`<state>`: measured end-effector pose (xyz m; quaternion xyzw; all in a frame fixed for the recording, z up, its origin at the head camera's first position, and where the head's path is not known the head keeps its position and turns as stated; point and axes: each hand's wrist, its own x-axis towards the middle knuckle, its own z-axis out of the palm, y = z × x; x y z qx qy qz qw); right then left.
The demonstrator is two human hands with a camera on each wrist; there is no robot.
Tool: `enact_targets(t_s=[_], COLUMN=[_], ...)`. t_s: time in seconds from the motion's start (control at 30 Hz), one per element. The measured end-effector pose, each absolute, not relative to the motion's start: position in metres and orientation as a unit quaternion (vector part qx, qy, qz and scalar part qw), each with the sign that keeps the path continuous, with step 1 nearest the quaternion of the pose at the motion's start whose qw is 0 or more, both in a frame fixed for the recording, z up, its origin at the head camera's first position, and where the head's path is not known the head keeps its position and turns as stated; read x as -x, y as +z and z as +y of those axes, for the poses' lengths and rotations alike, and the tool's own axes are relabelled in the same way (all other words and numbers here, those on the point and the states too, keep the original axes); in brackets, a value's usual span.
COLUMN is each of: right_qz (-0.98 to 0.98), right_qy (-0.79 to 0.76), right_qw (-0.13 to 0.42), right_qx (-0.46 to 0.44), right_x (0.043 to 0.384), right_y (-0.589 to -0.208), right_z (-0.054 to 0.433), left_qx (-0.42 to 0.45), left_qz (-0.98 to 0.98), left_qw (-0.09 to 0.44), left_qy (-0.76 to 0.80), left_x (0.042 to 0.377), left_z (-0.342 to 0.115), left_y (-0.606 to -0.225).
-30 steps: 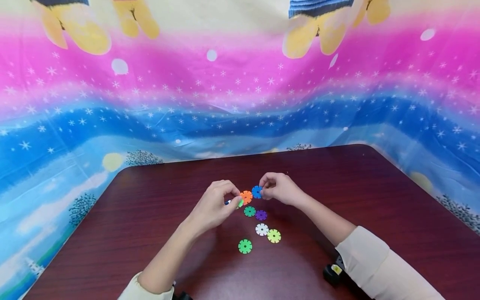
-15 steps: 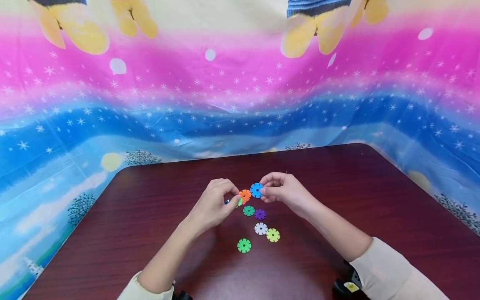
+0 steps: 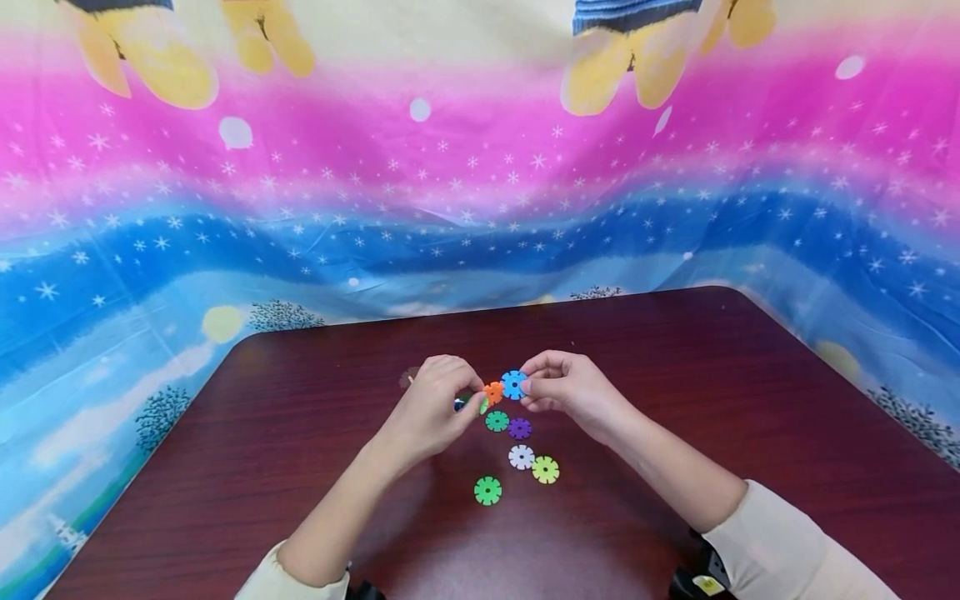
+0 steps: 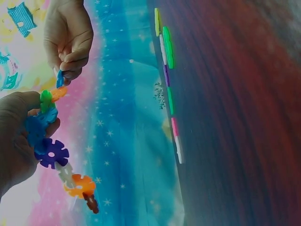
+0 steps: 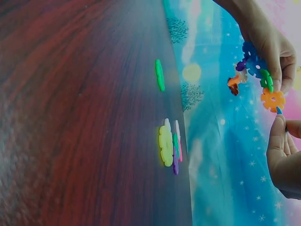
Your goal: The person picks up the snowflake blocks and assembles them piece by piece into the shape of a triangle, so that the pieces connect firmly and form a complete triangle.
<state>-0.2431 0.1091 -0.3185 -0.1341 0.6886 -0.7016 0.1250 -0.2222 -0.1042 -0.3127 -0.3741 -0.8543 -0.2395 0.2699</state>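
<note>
My left hand [image 3: 431, 402] grips a chain of slotted plastic discs joined edge to edge. In the left wrist view it runs from a green disc [image 4: 45, 100] through blue, purple [image 4: 52, 154], white and orange ones to a brown disc [image 4: 91, 203]. An orange disc [image 3: 492, 393] sticks out on the near side of the fingers. Between thumb and fingers my right hand [image 3: 576, 390] pinches a blue disc [image 3: 513, 384], its edge right at the orange disc's rim. In the right wrist view this blue disc [image 5: 279, 111] is edge-on and mostly hidden by the fingers.
On the dark red wooden table [image 3: 300, 417] lie loose discs: green [image 3: 497, 421], purple [image 3: 520, 428], white [image 3: 521, 457], yellow [image 3: 545, 470] and light green [image 3: 487, 491]. A pink disc [image 4: 175, 126] shows in the left wrist view. Behind the table hangs a patterned cloth [image 3: 465, 183].
My right hand first raised and turned the blue disc, then lowered it against the orange one. The chain has tilted in my left hand, so its brown end now shows behind that hand.
</note>
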Motion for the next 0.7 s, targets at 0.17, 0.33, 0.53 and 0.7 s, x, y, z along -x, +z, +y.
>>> enact_targets(t_s=[0.17,0.33,0.53,0.7], right_qz=[0.67,0.643,0.616,0.612], right_qy=[-0.719,-0.741,-0.76,-0.761], right_qw=[0.135,0.153,0.175,0.179], right_qx=[0.124,0.119,0.109,0.123], right_x=[0.2412,0.2425,0.2425,0.2445], right_y=[-0.3148,-0.3138,-0.314,-0.3148], right_z=[0.1093,0.1098,0.1106,0.1123], left_qx=[0.384,0.396,0.411,0.424], left_qz=[-0.843,-0.829,-0.813,-0.804], left_qw=[0.289,0.31,0.335,0.352], left_qy=[-0.242,-0.245,-0.241,-0.224], left_x=[0.2222,0.2224,0.2229,0.224], left_z=[-0.1037,-0.1033,-0.103,-0.1029], left_y=[-0.3118,-0.3122,-0.3121,-0.3121])
